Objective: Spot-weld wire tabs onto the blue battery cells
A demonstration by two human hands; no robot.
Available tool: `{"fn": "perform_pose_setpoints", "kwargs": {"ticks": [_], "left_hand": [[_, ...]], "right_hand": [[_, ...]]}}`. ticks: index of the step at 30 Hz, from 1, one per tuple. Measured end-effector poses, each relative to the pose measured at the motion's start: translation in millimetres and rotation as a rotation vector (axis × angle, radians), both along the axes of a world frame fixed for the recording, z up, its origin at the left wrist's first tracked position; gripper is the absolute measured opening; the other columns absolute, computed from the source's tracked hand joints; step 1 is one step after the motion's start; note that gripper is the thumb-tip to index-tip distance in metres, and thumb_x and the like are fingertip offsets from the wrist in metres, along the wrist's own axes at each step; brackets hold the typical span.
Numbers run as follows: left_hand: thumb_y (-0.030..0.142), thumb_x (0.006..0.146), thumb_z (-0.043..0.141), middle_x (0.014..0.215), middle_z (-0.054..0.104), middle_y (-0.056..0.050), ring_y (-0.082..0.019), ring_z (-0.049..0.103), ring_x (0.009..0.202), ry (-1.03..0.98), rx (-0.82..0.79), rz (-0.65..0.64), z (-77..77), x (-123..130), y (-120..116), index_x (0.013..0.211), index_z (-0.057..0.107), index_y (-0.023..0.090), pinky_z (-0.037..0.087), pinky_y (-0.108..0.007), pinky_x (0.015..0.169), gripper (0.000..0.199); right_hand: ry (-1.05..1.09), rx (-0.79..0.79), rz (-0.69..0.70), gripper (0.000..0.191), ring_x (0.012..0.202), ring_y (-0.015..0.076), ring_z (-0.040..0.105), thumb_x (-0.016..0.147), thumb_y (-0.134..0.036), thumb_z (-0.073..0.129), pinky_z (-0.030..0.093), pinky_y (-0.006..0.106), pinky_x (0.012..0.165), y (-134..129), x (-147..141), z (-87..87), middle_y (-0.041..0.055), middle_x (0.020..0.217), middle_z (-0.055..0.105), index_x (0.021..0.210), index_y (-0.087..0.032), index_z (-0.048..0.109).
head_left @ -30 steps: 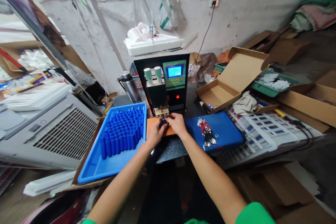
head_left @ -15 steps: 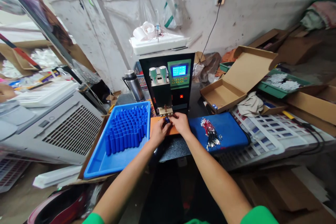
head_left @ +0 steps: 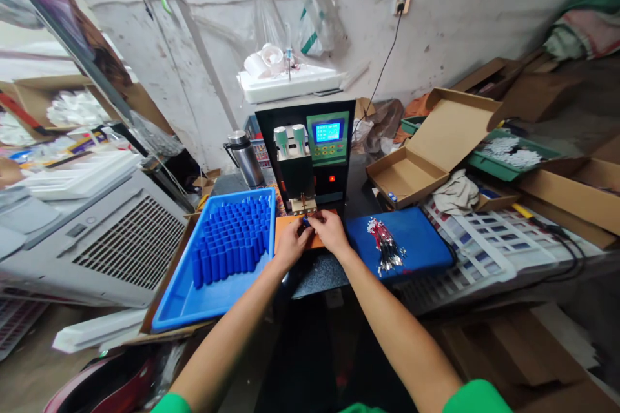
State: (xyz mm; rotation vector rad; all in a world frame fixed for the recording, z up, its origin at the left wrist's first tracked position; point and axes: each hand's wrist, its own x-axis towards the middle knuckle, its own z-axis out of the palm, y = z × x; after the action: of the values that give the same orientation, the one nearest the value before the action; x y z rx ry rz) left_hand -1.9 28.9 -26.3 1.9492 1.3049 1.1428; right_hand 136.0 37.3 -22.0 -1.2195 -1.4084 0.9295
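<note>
Taking the hands as the middle of the clock, a small dark blue cylinder (head_left: 305, 222) sits right at the centre, just below the brass-coloured block (head_left: 302, 206) of the black machine (head_left: 296, 174) at 12

The left hand (head_left: 291, 242) has thumb and fingers closed in on that cylinder from about 8, with only a bit of blue peeking out

The right hand (head_left: 328, 231) comes in from about 3, fingertips drawn together right beside it, can't tell if they're pinching anything

Both are over an orange pad (head_left: 283, 227), and the machine's screen (head_left: 328, 131) is lit up at 1

Around 8 to 9 there's a blue tray (head_left: 186, 311) with rows of upright blue cylinders (head_left: 225, 248)

At roughly 4 a bunch of red and black wires (head_left: 385, 244) with white ends lies on a blue pad (head_left: 426, 242), metal flask (head_left: 248, 161) at 10 to 11, open cardboard box (head_left: 411, 174) at 2
</note>
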Motion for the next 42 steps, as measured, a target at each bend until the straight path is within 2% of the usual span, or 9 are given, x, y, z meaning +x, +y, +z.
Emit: {"fn": "perform_pose_setpoints", "kwargs": {"ticks": [3,7,12,15,19,24,32,37,42], "left_hand": [[0.029,0.086,0.057,0.087,0.070,-0.006,-0.019,0.064,0.080,0.012,-0.003,0.009,0.4,-1,-1,0.094,0.065,0.015,0.049,-0.031,0.074,0.018],[0.032,0.083,0.061,0.077,0.066,-0.004,-0.017,0.060,0.071,0.081,0.025,0.038,-2.1,-2,0,0.083,0.062,0.016,0.048,-0.029,0.067,0.016],[0.039,0.085,0.059,0.085,0.069,-0.005,-0.020,0.063,0.076,0.152,0.080,-0.008,-2.8,-4,4,0.098,0.063,0.018,0.050,-0.033,0.071,0.025],[0.046,0.085,0.059,0.094,0.070,-0.007,-0.023,0.066,0.086,0.206,0.059,-0.044,-1.2,-4,9,0.105,0.064,0.019,0.052,-0.036,0.078,0.033],[0.047,0.088,0.054,0.094,0.071,-0.007,-0.024,0.065,0.089,0.305,0.085,-0.050,3.4,-4,11,0.100,0.067,0.020,0.050,-0.038,0.082,0.032],[0.044,0.089,0.051,0.091,0.070,-0.007,-0.023,0.063,0.085,0.374,0.116,-0.044,5.4,-4,11,0.094,0.069,0.022,0.049,-0.036,0.077,0.028],[0.046,0.089,0.050,0.091,0.069,-0.006,-0.023,0.063,0.084,0.362,0.100,-0.029,3.0,-4,12,0.090,0.069,0.023,0.049,-0.035,0.077,0.030],[0.046,0.090,0.049,0.092,0.069,-0.006,-0.023,0.062,0.086,0.373,0.089,-0.040,3.1,-3,14,0.090,0.068,0.022,0.049,-0.035,0.080,0.031],[0.047,0.089,0.049,0.092,0.069,-0.006,-0.023,0.063,0.085,0.380,0.092,-0.030,4.5,-2,13,0.091,0.069,0.023,0.049,-0.035,0.079,0.031]], "right_hand": [[-0.050,0.005,-0.033,0.018,0.074,0.0194,0.067,0.083,-0.037,0.061,0.051,0.028,0.069,-11,0,6.9,0.0031,0.080,0.072,0.083,-0.020,0.068],[-0.293,0.105,-0.112,0.017,0.079,0.0205,0.065,0.085,-0.035,0.062,0.050,0.030,0.075,-27,-1,15.4,0.0061,0.082,0.070,0.081,-0.019,0.069],[-0.387,0.196,-0.175,0.018,0.077,0.0185,0.064,0.088,-0.032,0.059,0.049,0.027,0.074,-24,11,18.7,0.0060,0.084,0.070,0.085,-0.020,0.072],[-0.287,0.257,-0.271,0.021,0.077,0.0169,0.065,0.089,-0.034,0.057,0.049,0.025,0.075,-2,47,21.4,0.0051,0.090,0.072,0.094,-0.021,0.073],[-0.272,0.331,-0.423,0.029,0.087,0.0191,0.066,0.091,-0.038,0.053,0.049,0.027,0.083,38,127,33.6,0.0068,0.096,0.073,0.101,-0.019,0.073],[-0.517,0.138,-0.545,0.035,0.096,0.0224,0.066,0.094,-0.039,0.047,0.047,0.027,0.082,79,207,40.2,0.0092,0.100,0.074,0.108,-0.019,0.072],[-1.092,-0.153,-0.289,0.035,0.099,0.0274,0.067,0.091,-0.046,0.054,0.044,0.030,0.081,104,223,22.6,0.0158,0.100,0.074,0.095,-0.018,0.076],[-1.213,-0.239,-0.133,0.036,0.098,0.0291,0.067,0.081,-0.045,0.068,0.044,0.030,0.079,108,228,27.6,0.0173,0.103,0.073,0.100,-0.015,0.074],[-1.178,-0.248,-0.141,0.037,0.099,0.0308,0.066,0.075,-0.043,0.075,0.044,0.031,0.080,104,228,33.3,0.0178,0.102,0.073,0.099,-0.015,0.073]]}}
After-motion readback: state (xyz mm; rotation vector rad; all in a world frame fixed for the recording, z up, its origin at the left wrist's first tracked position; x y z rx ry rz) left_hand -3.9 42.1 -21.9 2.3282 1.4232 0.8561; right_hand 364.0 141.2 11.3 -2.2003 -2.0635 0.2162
